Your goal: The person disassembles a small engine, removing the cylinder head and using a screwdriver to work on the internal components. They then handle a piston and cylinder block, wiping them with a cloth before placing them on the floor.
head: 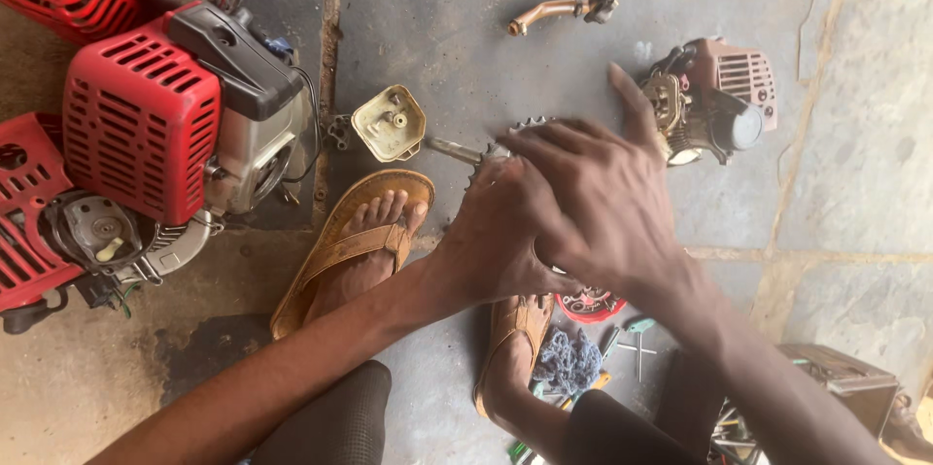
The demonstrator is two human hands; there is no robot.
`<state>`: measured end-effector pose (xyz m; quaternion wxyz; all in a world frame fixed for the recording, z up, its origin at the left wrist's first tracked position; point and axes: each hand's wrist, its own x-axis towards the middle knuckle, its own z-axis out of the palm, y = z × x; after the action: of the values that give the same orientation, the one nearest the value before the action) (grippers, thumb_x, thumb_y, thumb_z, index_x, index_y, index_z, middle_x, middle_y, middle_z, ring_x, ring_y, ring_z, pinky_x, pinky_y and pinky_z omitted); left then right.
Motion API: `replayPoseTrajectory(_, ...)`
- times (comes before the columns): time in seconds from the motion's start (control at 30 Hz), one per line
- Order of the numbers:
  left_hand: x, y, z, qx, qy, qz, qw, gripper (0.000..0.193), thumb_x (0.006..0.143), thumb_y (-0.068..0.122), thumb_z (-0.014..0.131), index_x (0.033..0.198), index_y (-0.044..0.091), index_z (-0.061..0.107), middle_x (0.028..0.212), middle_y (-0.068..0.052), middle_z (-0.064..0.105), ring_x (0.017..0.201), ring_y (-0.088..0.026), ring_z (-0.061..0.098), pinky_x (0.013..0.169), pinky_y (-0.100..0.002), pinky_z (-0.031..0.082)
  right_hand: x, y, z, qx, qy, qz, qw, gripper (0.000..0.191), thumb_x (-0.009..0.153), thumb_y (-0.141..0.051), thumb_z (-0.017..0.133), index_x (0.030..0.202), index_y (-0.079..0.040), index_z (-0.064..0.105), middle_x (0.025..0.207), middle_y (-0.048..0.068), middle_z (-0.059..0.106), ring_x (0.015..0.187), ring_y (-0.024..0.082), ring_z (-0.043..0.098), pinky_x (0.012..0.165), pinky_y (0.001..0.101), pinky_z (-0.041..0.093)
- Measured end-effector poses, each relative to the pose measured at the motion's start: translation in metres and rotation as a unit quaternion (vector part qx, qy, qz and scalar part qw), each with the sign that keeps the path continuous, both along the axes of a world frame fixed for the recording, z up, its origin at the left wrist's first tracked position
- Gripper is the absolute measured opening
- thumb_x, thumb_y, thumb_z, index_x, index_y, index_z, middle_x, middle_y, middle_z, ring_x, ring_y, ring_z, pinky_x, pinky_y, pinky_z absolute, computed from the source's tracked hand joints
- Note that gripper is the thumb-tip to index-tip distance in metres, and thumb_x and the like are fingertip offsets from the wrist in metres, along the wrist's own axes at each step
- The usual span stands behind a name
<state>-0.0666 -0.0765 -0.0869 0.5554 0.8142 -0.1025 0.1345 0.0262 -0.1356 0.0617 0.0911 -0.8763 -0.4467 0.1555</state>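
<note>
My left hand (496,241) and my right hand (598,198) overlap at the middle of the view, both wrapped over a metal part. Only the part's toothed round edge (520,127) and a short shaft (452,148) stick out to the left of my fingers; the rest is hidden under my hands. My right hand lies on top, its thumb pointing up toward a small faded-pink engine (714,101). A cream-coloured metal cover (389,122) lies just left of the shaft.
Red small engines (146,115) stand at the left. My sandalled feet (355,246) rest on the concrete floor. A bent pipe (564,6) lies at the top. Blue chain (569,360), a red round piece (591,306) and small tools lie below my hands; a toolbox (841,378) sits lower right.
</note>
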Motion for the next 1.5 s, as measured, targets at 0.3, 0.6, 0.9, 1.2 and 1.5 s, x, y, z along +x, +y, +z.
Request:
replayPoseTrajectory(0.3, 0.002, 0.003, 0.000, 0.039, 0.019, -0.028, 0.999, 0.099, 0.065, 0.060, 0.089, 0.135, 0.000, 0.053, 0.134, -0.022, 0.053, 0.130, -0.038, 0.050, 0.101, -0.063, 0.042, 0.004, -0.023, -0.004, 0.087, 0.013, 0.009, 0.996, 0.050, 0.109, -0.040, 0.034, 0.129, -0.011, 0.069, 0.139, 0.010, 0.068, 0.137, 0.028, 0.059, 0.130, 0.0636, 0.011)
replayPoseTrajectory(0.6, 0.001, 0.003, -0.003, 0.005, -0.001, -0.033, 0.999, 0.076, 0.082, 0.051, 0.086, 0.136, 0.008, 0.055, 0.135, -0.013, 0.061, 0.131, -0.030, 0.057, 0.109, -0.055, 0.046, -0.002, -0.035, -0.040, 0.030, -0.036, 0.033, 0.998, 0.050, 0.103, -0.040, 0.037, 0.134, -0.017, 0.068, 0.136, 0.010, 0.067, 0.132, 0.029, 0.057, 0.122, 0.0607, 0.018)
replayPoseTrajectory(0.9, 0.001, 0.001, -0.001, 0.037, 0.015, -0.015, 0.999, 0.101, 0.059, 0.061, 0.088, 0.131, 0.000, 0.051, 0.135, -0.023, 0.057, 0.129, -0.038, 0.054, 0.104, -0.060, 0.038, 0.000, 0.006, 0.042, 0.074, -0.006, -0.030, 0.997, 0.049, 0.108, -0.039, 0.030, 0.137, -0.018, 0.063, 0.139, 0.008, 0.065, 0.140, 0.026, 0.059, 0.130, 0.0517, 0.019)
replayPoseTrajectory(1.2, -0.005, 0.003, 0.002, 0.029, 0.019, -0.034, 0.999, 0.092, 0.069, 0.051, 0.090, 0.139, 0.004, 0.053, 0.133, -0.017, 0.059, 0.129, -0.036, 0.057, 0.111, -0.057, 0.039, 0.000, -0.060, -0.060, 0.039, -0.008, 0.016, 0.999, 0.048, 0.103, -0.038, 0.042, 0.136, -0.013, 0.066, 0.130, 0.011, 0.068, 0.132, 0.029, 0.060, 0.127, 0.0598, 0.008)
replayPoseTrajectory(1.5, 0.008, 0.021, 0.031, -0.043, 0.086, -0.095, 0.991, 0.134, 0.053, 0.056, 0.097, 0.154, 0.003, 0.026, 0.149, -0.020, 0.040, 0.144, -0.037, 0.036, 0.119, -0.060, 0.031, 0.002, -0.081, 0.034, 0.245, 0.114, -0.128, 0.954, 0.036, 0.105, -0.027, 0.048, 0.126, -0.003, 0.064, 0.137, 0.014, 0.063, 0.131, 0.027, 0.062, 0.115, 0.0400, 0.047)
